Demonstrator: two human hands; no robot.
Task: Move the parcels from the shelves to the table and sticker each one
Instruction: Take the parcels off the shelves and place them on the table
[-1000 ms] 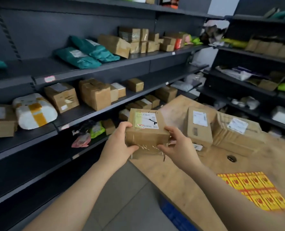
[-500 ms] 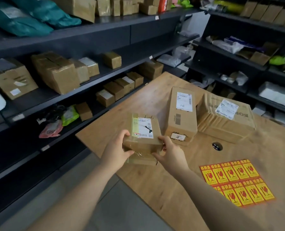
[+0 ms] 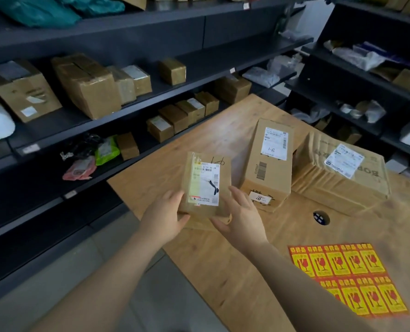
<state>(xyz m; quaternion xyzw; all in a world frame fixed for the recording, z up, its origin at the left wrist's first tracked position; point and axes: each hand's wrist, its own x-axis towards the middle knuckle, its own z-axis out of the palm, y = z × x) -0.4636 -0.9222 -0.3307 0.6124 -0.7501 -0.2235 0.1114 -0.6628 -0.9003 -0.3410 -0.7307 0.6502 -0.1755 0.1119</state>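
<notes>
A small brown parcel (image 3: 205, 183) with a white shipping label on top is held low over the near left part of the wooden table (image 3: 235, 271). My left hand (image 3: 164, 213) grips its left near corner. My right hand (image 3: 241, 215) holds its right near side, fingers curled under the edge. Two more parcels lie on the table: an upright long box (image 3: 267, 164) just right of the held one, and a wide crumpled box (image 3: 342, 171) farther right. A sheet of red and yellow fragile stickers (image 3: 347, 276) lies on the table at the near right.
Dark shelves (image 3: 127, 111) along the left carry several brown boxes, teal bags and small packets. More shelves (image 3: 366, 75) stand at the back right with bags and boxes. A round cable hole (image 3: 320, 217) sits in the tabletop. Grey floor lies between shelf and table.
Both hands have carried the small parcel from beside the shelf across to the table and lowered it. My view has turned right and down toward the tabletop.
</notes>
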